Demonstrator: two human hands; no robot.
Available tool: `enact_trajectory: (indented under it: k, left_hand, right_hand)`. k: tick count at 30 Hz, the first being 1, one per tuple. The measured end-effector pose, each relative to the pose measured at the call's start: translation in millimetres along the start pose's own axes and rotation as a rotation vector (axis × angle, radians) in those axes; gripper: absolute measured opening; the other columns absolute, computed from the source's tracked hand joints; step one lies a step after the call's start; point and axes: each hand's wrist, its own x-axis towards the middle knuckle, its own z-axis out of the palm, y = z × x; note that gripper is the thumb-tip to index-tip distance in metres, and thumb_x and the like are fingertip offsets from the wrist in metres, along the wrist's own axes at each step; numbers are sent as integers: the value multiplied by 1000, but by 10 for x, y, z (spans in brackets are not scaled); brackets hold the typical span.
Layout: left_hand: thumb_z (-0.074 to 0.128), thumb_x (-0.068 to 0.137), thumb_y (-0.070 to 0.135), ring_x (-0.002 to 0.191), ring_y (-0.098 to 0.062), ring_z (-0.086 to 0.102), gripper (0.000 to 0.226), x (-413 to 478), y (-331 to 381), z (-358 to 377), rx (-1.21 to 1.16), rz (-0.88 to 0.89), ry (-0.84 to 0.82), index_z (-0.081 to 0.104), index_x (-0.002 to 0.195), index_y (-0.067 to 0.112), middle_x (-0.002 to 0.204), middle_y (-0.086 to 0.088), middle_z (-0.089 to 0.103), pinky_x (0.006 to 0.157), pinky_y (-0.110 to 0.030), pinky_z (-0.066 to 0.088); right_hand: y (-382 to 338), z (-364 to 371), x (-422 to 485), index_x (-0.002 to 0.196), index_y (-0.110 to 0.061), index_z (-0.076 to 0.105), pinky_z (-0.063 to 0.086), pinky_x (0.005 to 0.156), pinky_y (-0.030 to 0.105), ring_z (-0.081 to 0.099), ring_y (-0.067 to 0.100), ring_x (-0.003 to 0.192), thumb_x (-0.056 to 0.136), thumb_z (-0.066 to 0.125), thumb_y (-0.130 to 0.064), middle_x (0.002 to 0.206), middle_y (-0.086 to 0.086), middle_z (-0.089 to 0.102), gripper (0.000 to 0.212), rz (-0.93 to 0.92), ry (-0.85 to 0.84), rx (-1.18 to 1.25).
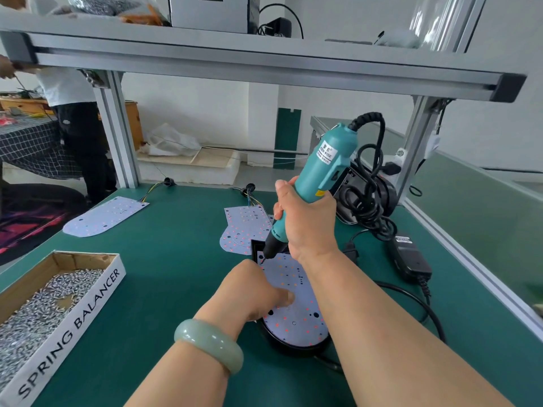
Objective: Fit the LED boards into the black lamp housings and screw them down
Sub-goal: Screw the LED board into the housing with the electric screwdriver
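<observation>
A white LED board (296,315) lies inside a black lamp housing (293,346) at the centre of the green table. My right hand (308,221) grips a teal electric screwdriver (320,171), whose bit touches the board's far left corner. My left hand (258,292) rests on the board's left side with the thumb pressing on it; the fingertips are hidden. Loose LED boards (244,227) lie stacked just beyond the housing, and another LED board (102,215) with wires lies at the far left.
A cardboard box of screws (44,312) marked SPRING BALANCER sits at the left front. A black power adapter (408,257) and coiled cable (370,201) lie to the right. An aluminium frame post (117,127) and crossbar stand ahead. Another person (73,118) stands at the far left.
</observation>
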Motion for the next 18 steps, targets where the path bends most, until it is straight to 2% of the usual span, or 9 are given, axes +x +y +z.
enact_trajectory:
  k: [2,6,9,14,16,18]
  left_hand:
    - [73,66,26,47,-19,39,26,-8,-4,-6,-9,0,-11,52,70,12,56,0,48,49,-22,32]
    - [75,68,28,39,-14,38,29,-36,-4,-21,-10,-1,-5,49,66,15,50,3,45,44,-17,31]
    - [77,68,30,40,-15,39,33,-44,-10,-29,-26,-3,2,47,63,16,51,3,46,42,-17,31]
    - [76,70,28,41,-17,40,27,-43,-48,-36,-79,0,-16,55,64,13,50,2,51,39,-15,29]
    - [77,71,27,42,-17,40,25,-43,-62,-37,-108,-4,-23,57,67,12,53,1,52,39,-15,29]
    - [77,72,27,44,-17,43,23,-43,-65,-44,-121,-6,-28,60,70,11,56,-1,55,39,-15,31]
  right_hand:
    - [0,25,-31,56,-29,55,42,47,23,43,12,40,77,66,-13,46,-10,47,28,-24,-25,-35]
    - [-40,13,-75,67,-20,53,44,50,23,46,12,44,76,67,-17,49,-7,50,17,-63,-36,-76]
    - [-165,-57,-64,69,-18,53,42,48,18,48,10,42,81,72,-15,48,-8,51,22,-41,66,0]
    - [-515,-319,94,76,-15,51,43,44,18,47,7,38,89,69,-24,44,-8,49,24,157,356,202]
    - [-638,-505,165,76,-15,52,46,45,18,48,8,41,88,71,-24,49,-5,50,24,263,409,140]
    - [-733,-709,236,80,-13,52,50,51,21,50,12,51,88,68,-21,62,1,52,20,396,402,-35]
